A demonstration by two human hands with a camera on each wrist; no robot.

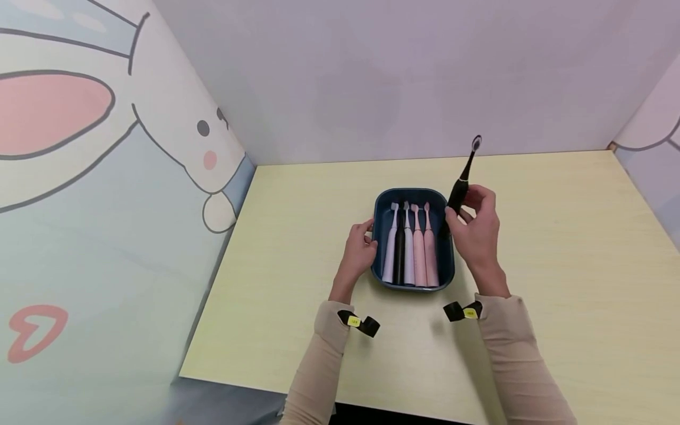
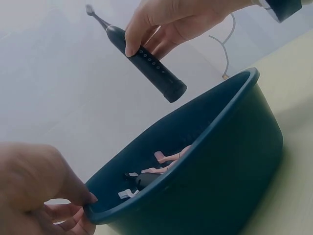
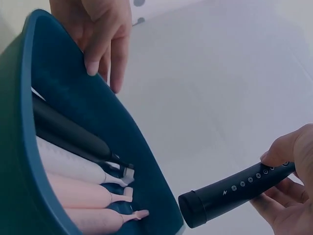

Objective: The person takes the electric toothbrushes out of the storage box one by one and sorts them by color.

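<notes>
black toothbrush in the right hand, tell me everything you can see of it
The black toothbrush looks like smooth plastic: a thick handle, a slim neck with a pale ring at its base, and a small brush head. Round icons and a lightning mark line the handle. Pinched by the right hand, it tilts head-up near the right rim of the blue tray.
</notes>
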